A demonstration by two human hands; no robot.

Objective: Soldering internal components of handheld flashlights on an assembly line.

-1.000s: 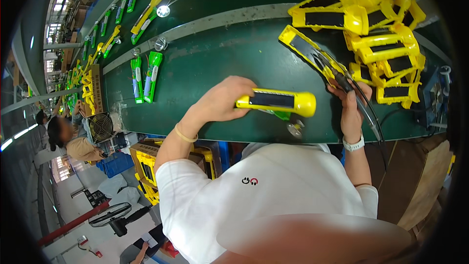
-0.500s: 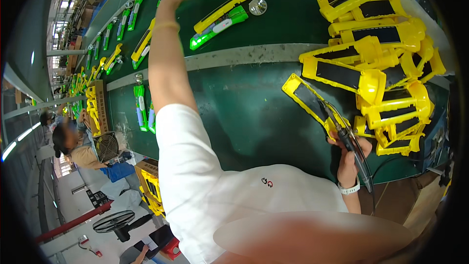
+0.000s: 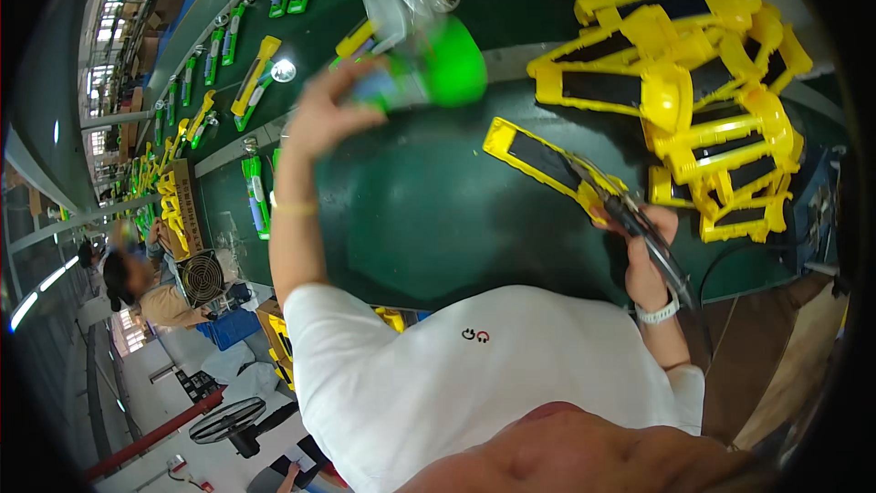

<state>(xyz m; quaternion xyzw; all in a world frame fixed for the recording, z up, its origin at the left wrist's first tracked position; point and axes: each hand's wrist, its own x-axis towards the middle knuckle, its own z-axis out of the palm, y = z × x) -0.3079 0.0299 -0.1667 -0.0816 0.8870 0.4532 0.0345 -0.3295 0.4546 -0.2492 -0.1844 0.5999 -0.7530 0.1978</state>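
My left hand (image 3: 328, 110), smeared by motion, grips a bright green casing (image 3: 456, 64) with a blue-grey part, above the bench near the belt. A clear silvery cup shape (image 3: 397, 0) blurs beside the casing; whether the two are joined I cannot tell. My right hand (image 3: 646, 260) is closed around a black, corded pen-shaped tool, seemingly a soldering iron (image 3: 639, 228). That same hand also holds the near end of a yellow casing (image 3: 520, 153) with a dark panel. The tool's thin metal tip lies over this casing.
A heap of yellow casings (image 3: 680, 100) covers the bench's right side. Along the green belt (image 3: 511, 0) lie green and yellow casings with shiny round reflectors (image 3: 284, 69). A green casing (image 3: 255, 196) rests at the bench's left. Beyond are a carton (image 3: 185, 205), another person and a fan (image 3: 228, 420).
My left hand has come back from the belt toward me and now holds a green casing. My right hand, with the tool and yellow casing, has shifted slightly left and up in the picture.
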